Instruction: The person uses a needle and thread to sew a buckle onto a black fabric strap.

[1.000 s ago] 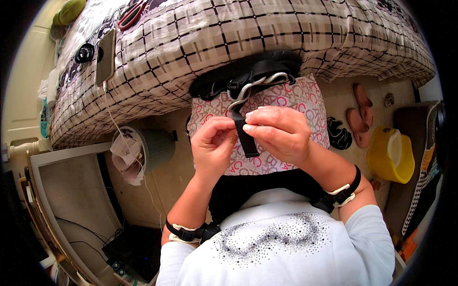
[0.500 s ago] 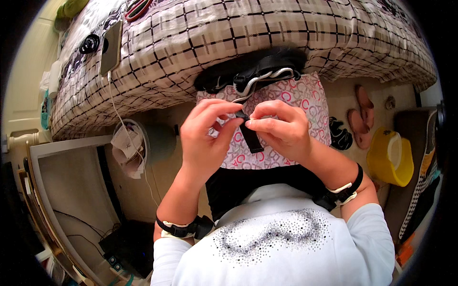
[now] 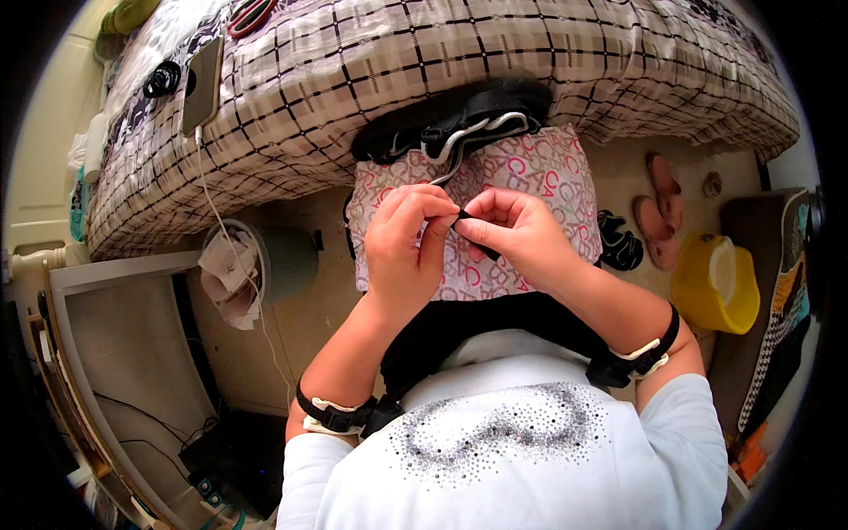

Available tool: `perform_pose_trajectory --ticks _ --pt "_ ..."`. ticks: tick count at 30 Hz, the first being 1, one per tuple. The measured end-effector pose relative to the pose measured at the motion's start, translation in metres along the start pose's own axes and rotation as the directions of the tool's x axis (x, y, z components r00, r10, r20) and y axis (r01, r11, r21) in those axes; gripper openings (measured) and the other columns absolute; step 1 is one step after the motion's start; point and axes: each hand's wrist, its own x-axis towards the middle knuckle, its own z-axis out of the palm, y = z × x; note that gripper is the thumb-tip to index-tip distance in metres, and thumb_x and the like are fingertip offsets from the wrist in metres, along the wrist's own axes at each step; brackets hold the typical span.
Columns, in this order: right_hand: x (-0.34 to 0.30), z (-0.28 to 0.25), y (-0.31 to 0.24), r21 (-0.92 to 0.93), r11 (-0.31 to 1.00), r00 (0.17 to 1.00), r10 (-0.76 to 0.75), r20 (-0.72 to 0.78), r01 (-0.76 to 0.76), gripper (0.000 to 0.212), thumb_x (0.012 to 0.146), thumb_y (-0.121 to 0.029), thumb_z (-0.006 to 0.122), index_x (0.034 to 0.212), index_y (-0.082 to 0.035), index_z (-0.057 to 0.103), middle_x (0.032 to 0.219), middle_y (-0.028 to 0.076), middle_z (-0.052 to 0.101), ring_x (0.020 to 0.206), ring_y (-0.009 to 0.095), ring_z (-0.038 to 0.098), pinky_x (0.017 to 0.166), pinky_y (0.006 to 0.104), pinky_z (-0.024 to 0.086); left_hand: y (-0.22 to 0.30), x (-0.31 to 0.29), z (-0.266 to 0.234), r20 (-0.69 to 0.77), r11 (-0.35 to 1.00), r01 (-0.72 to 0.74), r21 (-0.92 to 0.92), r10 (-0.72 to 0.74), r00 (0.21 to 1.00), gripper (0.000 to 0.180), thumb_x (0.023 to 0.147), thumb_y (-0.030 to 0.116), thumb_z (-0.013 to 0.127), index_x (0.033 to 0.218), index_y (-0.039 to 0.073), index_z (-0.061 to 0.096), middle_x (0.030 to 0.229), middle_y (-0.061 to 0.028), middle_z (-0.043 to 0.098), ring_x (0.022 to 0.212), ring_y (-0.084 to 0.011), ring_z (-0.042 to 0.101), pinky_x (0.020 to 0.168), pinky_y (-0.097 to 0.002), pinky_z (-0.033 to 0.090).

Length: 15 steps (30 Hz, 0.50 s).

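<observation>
Over my lap, my left hand (image 3: pixel 408 237) and my right hand (image 3: pixel 523 237) meet fingertip to fingertip, both closed on a narrow black strap (image 3: pixel 464 215). The strap's lower part slants out below my right thumb, and my fingers hide much of the rest. Beneath them a pink and grey letter-patterned cloth (image 3: pixel 552 177) covers my lap. Just beyond, against the bed, lies a black padded item (image 3: pixel 495 104) with black straps, a buckle and white edging. A pale strip from it runs toward my fingers; whether it joins the held strap I cannot tell.
The bed with a checked cover (image 3: pixel 309 106) spans the far side, bearing a phone (image 3: pixel 203 87) on a white cable. A bin (image 3: pixel 287 261) with papers stands at left. To the right are black footwear (image 3: pixel 618 240), pink slippers (image 3: pixel 655 221) and a yellow bucket (image 3: pixel 738 296).
My hands have drawn closer together around the strap. Its loose end, hanging flat and long before, now shows only as a short slanted piece. The whole view has shifted slightly.
</observation>
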Motion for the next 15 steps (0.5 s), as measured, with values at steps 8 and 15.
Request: perform_pose_trajectory --ticks 8,15 --pt "-0.004 -0.003 0.004 -0.048 0.998 0.998 0.037 -0.042 -0.039 0.014 0.080 -0.008 0.068 0.089 0.000 0.060 0.071 0.001 0.059 0.058 0.007 0.054 0.053 0.0202 0.043 0.021 0.002 -0.033 -0.163 0.910 -0.202 -0.361 0.152 0.975 0.006 0.092 0.008 0.052 0.093 0.007 0.046 0.084 -0.0090 0.055 0.085 -0.0194 0.051 0.074 -0.0313 0.044" --pt "-0.009 -0.005 -0.003 -0.158 0.987 0.996 0.026 -0.087 -0.039 0.023 0.078 -0.007 0.068 0.098 0.002 0.062 0.071 0.001 0.061 0.058 0.005 0.054 0.053 0.0193 0.043 -0.010 -0.037 -0.131 0.371 0.347 0.514 -0.784 -0.402 0.837 0.007 0.096 0.009 0.041 0.101 0.006 0.042 0.061 -0.0038 0.047 0.044 -0.0123 0.045 0.040 -0.0206 0.039"
